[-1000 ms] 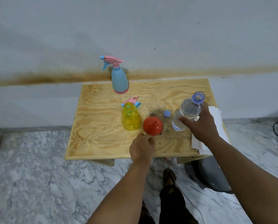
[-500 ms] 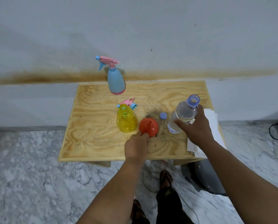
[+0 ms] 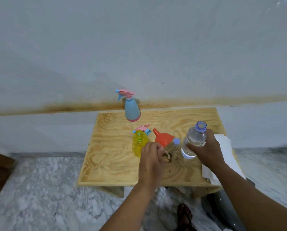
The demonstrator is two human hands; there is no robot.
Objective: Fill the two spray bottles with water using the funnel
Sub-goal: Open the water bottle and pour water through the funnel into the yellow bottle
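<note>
Pale grey painted wall (image 3: 139, 47) fills the top half, brown stain band running along it low down. Grey-white marble floor (image 3: 39, 189) below. Light plywood table top (image 3: 116, 157) stands against the wall. White paper sheets (image 3: 226, 150) lie stacked at the table's right edge, partly under the right forearm.

Left hand (image 3: 150, 162) is over the table's front middle, fingers curled, pinching the rim of the orange plastic funnel (image 3: 163, 138). Funnel is lifted and tilted, spout pointing up-left toward the yellow bottle, wide mouth facing down toward the hand.

Right hand (image 3: 207, 150) is wrapped round the clear plastic water bottle with blue neck ring (image 3: 195, 139), uncapped, tilted slightly, held right of the funnel; some water shows in its lower part. Cannot tell if its base touches the table.

Light blue spray bottle with pink trigger head (image 3: 131, 110) stands upright at the table's back edge by the wall, well apart from the hands.

Yellow translucent spray bottle (image 3: 138, 143) stands just left of the funnel, neck open, partly behind the left hand. Its pink and blue trigger head (image 3: 143, 129) lies right behind it.

Small blue bottle cap (image 3: 176, 141) sits on the table between funnel and water bottle.

A sandalled foot (image 3: 184, 214) shows under the table's front edge.
</note>
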